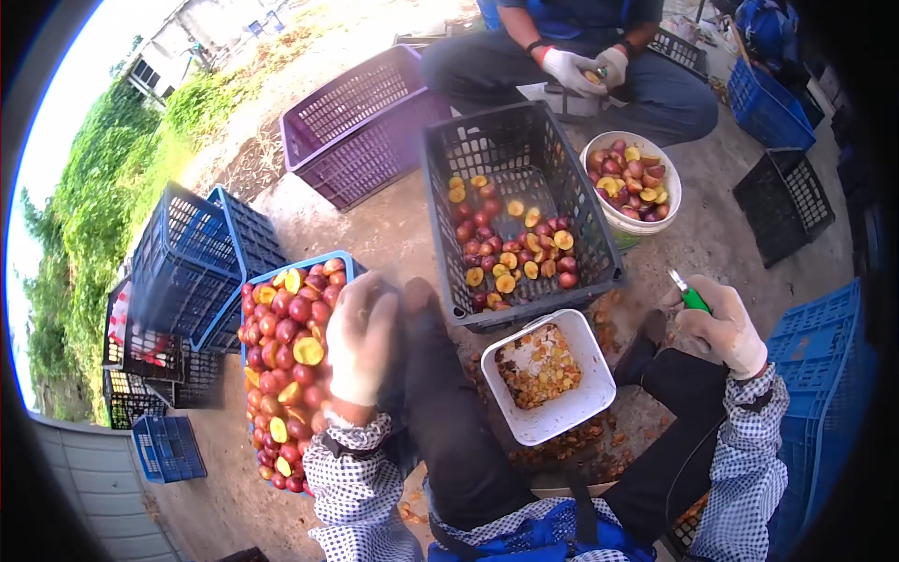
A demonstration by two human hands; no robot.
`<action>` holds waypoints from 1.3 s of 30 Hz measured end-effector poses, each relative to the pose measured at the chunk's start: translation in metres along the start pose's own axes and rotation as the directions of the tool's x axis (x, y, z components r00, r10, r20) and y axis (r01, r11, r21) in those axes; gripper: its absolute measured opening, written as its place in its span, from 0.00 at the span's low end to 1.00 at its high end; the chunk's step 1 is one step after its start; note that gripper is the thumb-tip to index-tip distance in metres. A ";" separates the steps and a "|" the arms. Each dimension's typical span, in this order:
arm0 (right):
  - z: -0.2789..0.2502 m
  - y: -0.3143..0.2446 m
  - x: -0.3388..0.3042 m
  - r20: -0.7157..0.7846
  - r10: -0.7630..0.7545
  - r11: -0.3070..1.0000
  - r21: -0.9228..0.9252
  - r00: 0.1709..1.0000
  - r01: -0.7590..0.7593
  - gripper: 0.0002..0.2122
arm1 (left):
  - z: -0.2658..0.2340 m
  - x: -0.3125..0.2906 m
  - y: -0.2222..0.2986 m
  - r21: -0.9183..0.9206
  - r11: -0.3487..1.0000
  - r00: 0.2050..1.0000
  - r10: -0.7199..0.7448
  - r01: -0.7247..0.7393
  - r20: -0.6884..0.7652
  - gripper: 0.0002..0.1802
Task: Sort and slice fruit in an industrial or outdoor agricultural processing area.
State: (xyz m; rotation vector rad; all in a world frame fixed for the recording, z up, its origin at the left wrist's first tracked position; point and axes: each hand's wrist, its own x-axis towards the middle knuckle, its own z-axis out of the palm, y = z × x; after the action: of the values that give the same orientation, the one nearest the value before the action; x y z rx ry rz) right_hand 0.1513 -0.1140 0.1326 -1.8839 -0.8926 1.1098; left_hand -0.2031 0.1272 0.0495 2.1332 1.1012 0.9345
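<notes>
My left hand [360, 342], in a pale glove and smeared by motion, is at the right edge of a blue crate [348, 261] heaped with red plums [281, 361]. Some of those plums are cut, showing yellow flesh. Whether its fingers hold anything is hidden by the blur. On the right, my gloved right hand [723, 328] grips a small knife [694, 298] with a green handle, blade tilted up. Between my legs stands a white square tub [526, 433] with plum pits and scraps [543, 370] inside. Beyond it, a black crate [524, 314] holds whole-looking and halved plums [506, 258].
A seated person's gloved hands [588, 71] work behind the black crate. Near them is a white bucket [646, 226] of cut plums. A purple crate [365, 155], stacked blue crates [192, 267], a black basket [785, 208] and a blue crate [813, 412] stand around. Scraps litter the ground.
</notes>
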 end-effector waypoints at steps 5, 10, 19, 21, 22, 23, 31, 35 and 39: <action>-0.060 0.018 0.019 -0.204 -0.019 0.999 0.035 0.979 0.026 0.15 | 0.157 0.090 0.000 0.171 0.946 0.667 0.060 -0.275 0.742 0.16; -0.078 0.052 0.033 -0.258 0.118 0.980 0.188 0.959 -0.070 0.16 | 0.269 0.102 -0.075 0.341 0.815 0.216 -0.268 -0.469 0.939 0.15; -0.093 0.091 0.047 -0.288 0.213 0.971 0.164 0.934 -0.171 0.17 | 0.349 0.055 -0.120 0.725 0.638 0.470 -0.571 -0.262 0.673 0.23; -0.089 0.094 0.046 -0.298 0.238 0.968 0.150 0.924 -0.201 0.17 | 0.343 0.048 -0.132 0.608 0.713 0.366 -0.701 0.349 0.612 0.24; -0.088 0.092 0.050 -0.257 0.188 0.977 0.143 0.948 -0.156 0.17 | 0.341 0.057 -0.126 0.584 0.785 0.475 -0.603 0.207 0.641 0.24; -0.088 0.089 0.051 -0.216 0.138 0.985 0.137 0.967 -0.110 0.17 | 0.340 0.065 -0.120 0.556 0.829 0.564 -0.485 0.055 0.668 0.25; -0.063 0.063 0.043 -0.153 -0.023 0.995 0.097 0.988 0.039 0.14 | 0.262 0.117 0.039 -0.319 0.721 0.516 -0.062 0.615 0.855 0.22; -0.032 0.029 0.048 -0.266 -0.446 0.892 -0.206 0.855 0.401 0.23 | 0.220 0.106 0.132 -0.353 0.747 0.478 0.053 0.564 0.877 0.26; -0.016 0.025 0.047 -0.316 -0.598 0.797 -0.333 0.736 0.504 0.17 | 0.192 0.072 0.176 -0.584 0.692 0.457 0.393 0.425 0.798 0.36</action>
State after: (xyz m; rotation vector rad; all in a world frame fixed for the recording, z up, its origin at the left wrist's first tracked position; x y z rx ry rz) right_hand 0.1888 -0.0899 0.0984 -1.7434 -1.2587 0.2353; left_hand 0.0580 0.0688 0.0857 1.4703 0.0825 0.0174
